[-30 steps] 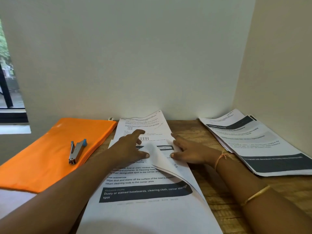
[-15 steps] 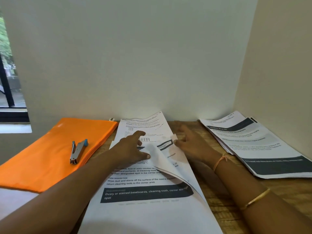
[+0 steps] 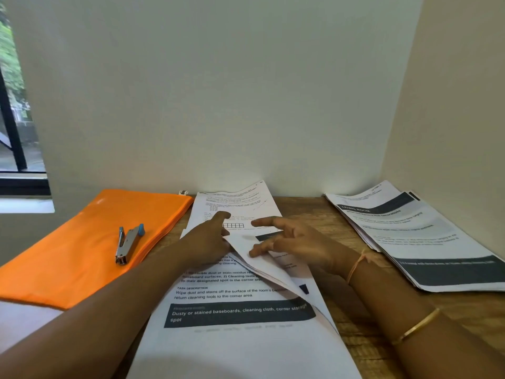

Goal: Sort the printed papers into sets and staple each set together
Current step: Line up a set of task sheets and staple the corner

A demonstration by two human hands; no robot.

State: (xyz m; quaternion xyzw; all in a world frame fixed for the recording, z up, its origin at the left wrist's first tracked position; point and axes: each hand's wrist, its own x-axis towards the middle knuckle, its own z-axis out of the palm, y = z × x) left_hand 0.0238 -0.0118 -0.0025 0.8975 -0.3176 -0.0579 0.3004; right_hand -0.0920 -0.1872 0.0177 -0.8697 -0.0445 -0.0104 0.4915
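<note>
Head view, nearest first: a tall stack of white printed papers with a dark banner [image 3: 240, 346] lies in the middle of the wooden tabletop [image 3: 363, 351], both forearms reaching over it – a thin gold bangle [image 3: 415, 326] and an orange thread [image 3: 355, 266] sit on the right one. Farther up the stack, several upper sheets [image 3: 259, 265] are raised at their corner. The left hand [image 3: 207, 242] rests on the papers with its forefinger straight, the raised corner against it – whether it pinches those sheets I cannot tell. The right hand [image 3: 297, 242] is spread wide over the raised sheets, fingers loose, gripping nothing. To the left, a small silver stapler with a blue end [image 3: 128, 245] lies on a flat orange zip pouch [image 3: 82, 255]. At the far right, near the corner of the pale wall [image 3: 246, 105], sits a second fanned pile of printed papers [image 3: 426, 242].
</note>
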